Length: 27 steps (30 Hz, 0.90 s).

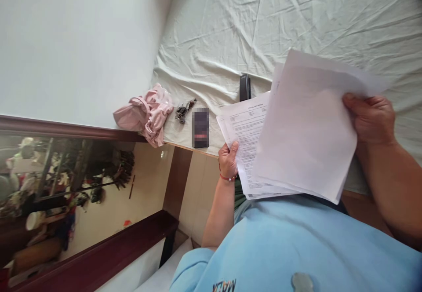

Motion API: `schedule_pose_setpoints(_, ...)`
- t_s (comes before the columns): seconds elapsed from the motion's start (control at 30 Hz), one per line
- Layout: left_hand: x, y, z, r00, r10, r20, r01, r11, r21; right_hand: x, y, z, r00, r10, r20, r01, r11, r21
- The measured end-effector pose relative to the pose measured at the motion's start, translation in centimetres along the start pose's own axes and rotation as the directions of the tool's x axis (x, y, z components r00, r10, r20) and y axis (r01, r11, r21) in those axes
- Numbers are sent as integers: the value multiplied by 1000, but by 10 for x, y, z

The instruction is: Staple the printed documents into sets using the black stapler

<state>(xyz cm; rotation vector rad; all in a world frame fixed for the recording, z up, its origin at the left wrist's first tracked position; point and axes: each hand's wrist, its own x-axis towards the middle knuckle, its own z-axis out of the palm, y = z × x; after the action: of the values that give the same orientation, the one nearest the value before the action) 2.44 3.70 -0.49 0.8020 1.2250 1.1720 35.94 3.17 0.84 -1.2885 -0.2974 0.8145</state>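
My left hand (228, 159), with a red string at the wrist, pinches the left edge of a stack of printed sheets (247, 129). My right hand (371, 118) grips the right side of some sheets whose blank side (306, 125) faces up, thumb on top. These blank-faced sheets overlap the right part of the printed stack. Both lots of paper are held just in front of my blue shirt. Beyond the printed stack a black stapler-like object (245, 87) lies on the cloth, its near end hidden by the paper.
On the pale wrinkled sheet (296, 15) lie a dark phone-like object (201, 128), a bunch of keys (182, 112) and a crumpled pink cloth (148, 114) at the corner. A white wall stands at left. Below it, a dark-framed opening (99, 252) shows cluttered items.
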Motion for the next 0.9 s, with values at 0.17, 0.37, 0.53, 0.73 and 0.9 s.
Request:
schedule_pose_setpoints(0.17,0,0,0,1000,5,6,-5,1000,-8,2,-2,-3,999,9,52,-10,1000,25)
schedule_pose_setpoints(0.37,1,0,0,1000,-2,0,2,1000,-16,8,2,-8,998,-5,59,6,1000,-6)
schedule_pose_setpoints(0.53,1,-1,-1,1000,0,18,0,1000,-28,8,3,-10,995,1,104,-1,1000,0)
schedule_pose_setpoints(0.73,2,-1,-1,1000,5,13,-4,1000,-24,9,3,-11,991,14,129,-15,1000,2)
schedule_pose_setpoints(0.9,1,-1,-1,1000,18,9,-18,1000,-25,7,0,-8,992,7,127,-6,1000,-12)
